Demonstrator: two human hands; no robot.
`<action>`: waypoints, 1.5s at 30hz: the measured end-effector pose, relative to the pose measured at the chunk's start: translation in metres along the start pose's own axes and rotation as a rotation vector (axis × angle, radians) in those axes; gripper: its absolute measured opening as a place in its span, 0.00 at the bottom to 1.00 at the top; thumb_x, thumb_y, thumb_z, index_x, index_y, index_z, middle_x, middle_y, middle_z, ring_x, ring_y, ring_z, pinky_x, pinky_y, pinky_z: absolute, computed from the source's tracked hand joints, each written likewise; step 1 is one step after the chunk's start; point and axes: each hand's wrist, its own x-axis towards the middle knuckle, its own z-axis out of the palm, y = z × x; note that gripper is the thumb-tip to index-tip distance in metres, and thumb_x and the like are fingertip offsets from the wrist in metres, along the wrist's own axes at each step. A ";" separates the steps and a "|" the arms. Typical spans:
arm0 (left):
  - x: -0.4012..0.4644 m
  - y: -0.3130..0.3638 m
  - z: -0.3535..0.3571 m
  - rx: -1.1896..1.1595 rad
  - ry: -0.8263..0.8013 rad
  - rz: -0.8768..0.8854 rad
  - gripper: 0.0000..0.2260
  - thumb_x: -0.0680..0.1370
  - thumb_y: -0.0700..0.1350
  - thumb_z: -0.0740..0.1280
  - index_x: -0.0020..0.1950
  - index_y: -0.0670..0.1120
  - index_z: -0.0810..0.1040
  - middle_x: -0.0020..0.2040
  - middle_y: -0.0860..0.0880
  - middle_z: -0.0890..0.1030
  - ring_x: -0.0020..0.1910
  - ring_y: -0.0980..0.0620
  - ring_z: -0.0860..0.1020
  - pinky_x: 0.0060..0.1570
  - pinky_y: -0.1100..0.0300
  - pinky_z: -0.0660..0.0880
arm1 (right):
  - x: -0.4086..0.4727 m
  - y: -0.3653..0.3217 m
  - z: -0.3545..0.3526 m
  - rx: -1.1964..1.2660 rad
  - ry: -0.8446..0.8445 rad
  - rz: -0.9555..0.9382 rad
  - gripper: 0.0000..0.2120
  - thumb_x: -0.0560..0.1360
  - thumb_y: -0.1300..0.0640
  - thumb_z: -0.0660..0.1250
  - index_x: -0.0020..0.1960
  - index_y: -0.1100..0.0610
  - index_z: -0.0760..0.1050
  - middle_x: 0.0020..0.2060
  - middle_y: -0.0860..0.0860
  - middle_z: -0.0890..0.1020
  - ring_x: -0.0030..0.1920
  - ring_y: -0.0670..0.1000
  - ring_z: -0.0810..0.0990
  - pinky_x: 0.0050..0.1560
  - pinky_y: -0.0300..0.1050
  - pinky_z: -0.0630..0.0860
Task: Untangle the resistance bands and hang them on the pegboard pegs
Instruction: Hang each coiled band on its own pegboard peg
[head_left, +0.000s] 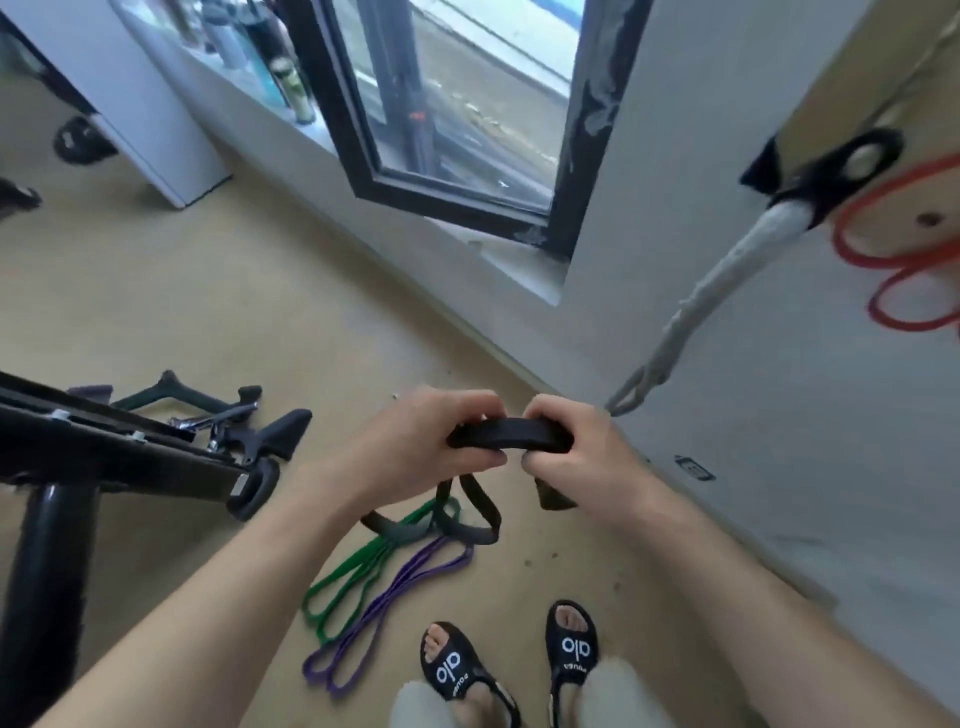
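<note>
Both hands meet in front of the person, above the tan floor (156, 291). The left hand (426, 441) and the right hand (571, 441) each curl their fingers round one end of a short arched stretch of a black resistance band (511, 434), pinching it between thumb and fingers. The rest of that black band hangs down below the hands in loose loops that reach the floor. There it overlaps a green resistance band (363, 569) and a purple resistance band (395, 597), which lie side by side on the floor, folded into long loops just ahead of the person's 2 black sandals (511, 657). On the wall to the right, a red resistance band (904, 260) already hangs on the pegboard (883, 78), near a black handle (831, 171) with a grey rope (727, 270) trailing down. Black metal equipment (104, 447) stands at left.
</note>
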 end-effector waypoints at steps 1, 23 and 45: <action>0.003 0.025 -0.010 0.002 -0.026 0.036 0.08 0.76 0.48 0.74 0.46 0.56 0.76 0.34 0.56 0.77 0.37 0.59 0.77 0.35 0.68 0.70 | -0.016 -0.010 -0.021 0.009 0.009 -0.002 0.06 0.71 0.63 0.69 0.43 0.53 0.75 0.34 0.55 0.77 0.36 0.53 0.78 0.37 0.50 0.75; 0.093 0.388 0.006 0.087 -0.374 0.477 0.06 0.76 0.46 0.75 0.47 0.54 0.80 0.34 0.60 0.79 0.35 0.61 0.76 0.38 0.65 0.72 | -0.280 -0.021 -0.292 0.197 0.459 0.018 0.02 0.76 0.53 0.74 0.45 0.49 0.81 0.33 0.50 0.81 0.36 0.51 0.81 0.37 0.42 0.75; 0.152 0.454 0.039 -0.049 -0.383 0.657 0.01 0.81 0.48 0.70 0.51 0.52 0.80 0.40 0.53 0.83 0.40 0.50 0.81 0.44 0.47 0.79 | -0.311 0.010 -0.350 0.351 0.729 0.019 0.04 0.77 0.49 0.73 0.44 0.47 0.81 0.33 0.56 0.74 0.36 0.52 0.73 0.41 0.48 0.70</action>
